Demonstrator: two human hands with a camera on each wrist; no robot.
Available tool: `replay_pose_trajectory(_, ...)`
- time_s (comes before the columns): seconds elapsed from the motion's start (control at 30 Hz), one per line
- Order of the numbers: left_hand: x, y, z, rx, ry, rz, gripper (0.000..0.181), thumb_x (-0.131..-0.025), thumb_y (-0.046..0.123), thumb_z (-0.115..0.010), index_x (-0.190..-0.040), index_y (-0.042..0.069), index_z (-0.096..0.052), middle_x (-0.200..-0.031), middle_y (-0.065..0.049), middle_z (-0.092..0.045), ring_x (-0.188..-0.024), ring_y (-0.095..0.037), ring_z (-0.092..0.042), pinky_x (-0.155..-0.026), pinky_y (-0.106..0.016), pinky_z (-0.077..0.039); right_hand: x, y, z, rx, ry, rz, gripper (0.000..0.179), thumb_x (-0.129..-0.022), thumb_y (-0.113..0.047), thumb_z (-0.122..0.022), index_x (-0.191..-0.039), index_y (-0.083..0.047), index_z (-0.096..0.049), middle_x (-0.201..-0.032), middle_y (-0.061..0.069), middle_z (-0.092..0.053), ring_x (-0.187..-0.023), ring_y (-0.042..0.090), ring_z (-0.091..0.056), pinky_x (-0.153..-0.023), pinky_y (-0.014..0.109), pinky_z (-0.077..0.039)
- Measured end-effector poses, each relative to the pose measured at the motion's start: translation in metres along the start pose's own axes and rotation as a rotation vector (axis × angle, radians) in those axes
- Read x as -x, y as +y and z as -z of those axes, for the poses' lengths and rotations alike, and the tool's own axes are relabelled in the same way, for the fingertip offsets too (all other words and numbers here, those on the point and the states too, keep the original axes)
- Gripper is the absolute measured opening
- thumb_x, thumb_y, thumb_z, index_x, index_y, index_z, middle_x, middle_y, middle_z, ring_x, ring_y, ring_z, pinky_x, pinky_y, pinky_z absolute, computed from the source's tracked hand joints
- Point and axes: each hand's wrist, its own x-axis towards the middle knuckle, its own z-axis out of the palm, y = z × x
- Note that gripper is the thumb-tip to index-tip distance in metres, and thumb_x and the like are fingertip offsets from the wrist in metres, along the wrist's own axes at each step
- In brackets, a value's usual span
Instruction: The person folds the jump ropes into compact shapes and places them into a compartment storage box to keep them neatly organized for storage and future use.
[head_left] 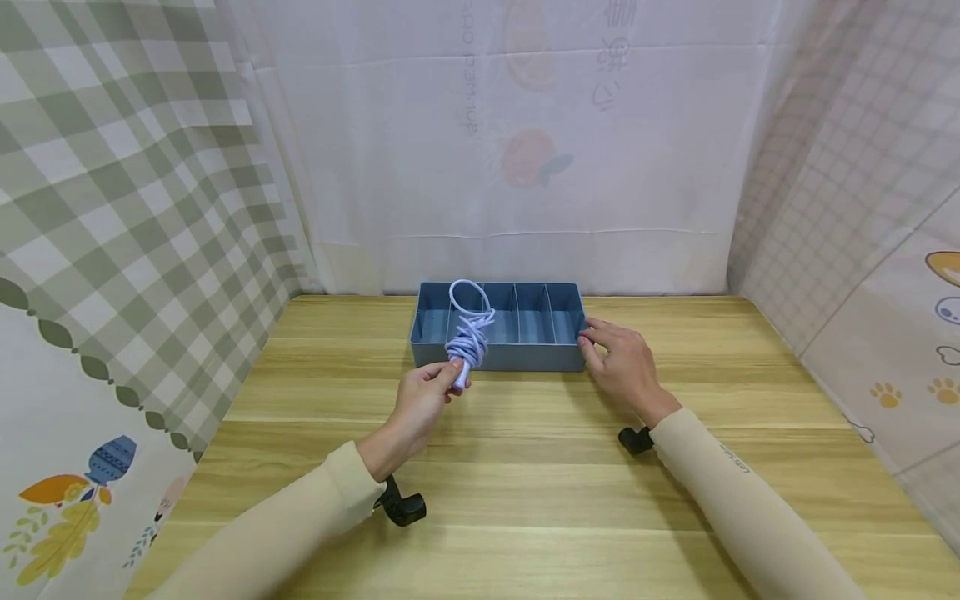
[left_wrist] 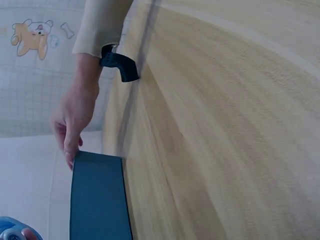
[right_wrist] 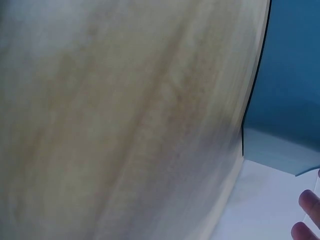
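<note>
A wound bundle of pale lavender cord [head_left: 468, 340] has a loop sticking up at its top and a pale cylindrical end below. My left hand [head_left: 422, 404] pinches that end between thumb and fingers, with the bundle raised in front of a blue-grey divided box [head_left: 517, 358]. Its compartments stand in a row. At the box's right end, my right hand [head_left: 621, 360] grips the rim with thumb and fingertips. The left wrist view shows this hand [left_wrist: 75, 112] at the box's corner [left_wrist: 100, 195]. Only a few fingertips [right_wrist: 310, 202] appear in the right wrist view.
The box stands on a wood-grain table [head_left: 525, 483], near its back edge. A white curtain [head_left: 420, 167] hangs behind, a checked cloth [head_left: 135, 158] at left and a patterned cloth [head_left: 862, 333] at right. Black wrist cameras [head_left: 403, 508] hang under both forearms.
</note>
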Motion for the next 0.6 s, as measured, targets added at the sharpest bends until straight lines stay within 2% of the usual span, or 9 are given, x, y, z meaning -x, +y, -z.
replay_pose_trajectory(0.1,-0.003,0.004,0.000,0.016,0.032,-0.001,0.034,-0.105,0.026,-0.062,-0.114,-0.004,-0.073,-0.097,-0.016,-0.075,-0.087,-0.018,-0.059,-0.090,-0.041,-0.044,0.000,0.000,0.000,0.006,-0.008,-0.017,0.023,-0.097,-0.019,-0.067,-0.107,-0.002,-0.079,-0.127,0.014,-0.070,-0.115,0.038,-0.067,-0.097,0.058,-0.049)
replay_pose_trajectory(0.33,-0.012,0.017,-0.001,0.046,0.073,-0.029,0.031,-0.104,0.023,-0.064,-0.112,-0.006,-0.074,-0.092,-0.013,-0.075,-0.088,-0.018,-0.061,-0.081,-0.028,-0.049,0.001,-0.002,0.001,0.026,-0.034,-0.048,0.026,-0.099,-0.022,-0.065,-0.109,-0.003,-0.079,-0.130,0.012,-0.069,-0.117,0.035,-0.066,-0.100,0.058,-0.047)
replay_pose_trajectory(0.6,-0.027,0.034,0.001,-0.058,0.140,-0.055,0.029,-0.102,0.026,-0.066,-0.107,0.000,-0.077,-0.090,-0.009,-0.074,-0.081,-0.017,-0.061,-0.068,-0.025,-0.049,0.000,-0.004,0.002,0.034,-0.042,-0.054,0.027,-0.099,-0.022,-0.065,-0.110,-0.003,-0.079,-0.130,0.013,-0.069,-0.118,0.036,-0.066,-0.100,0.059,-0.046)
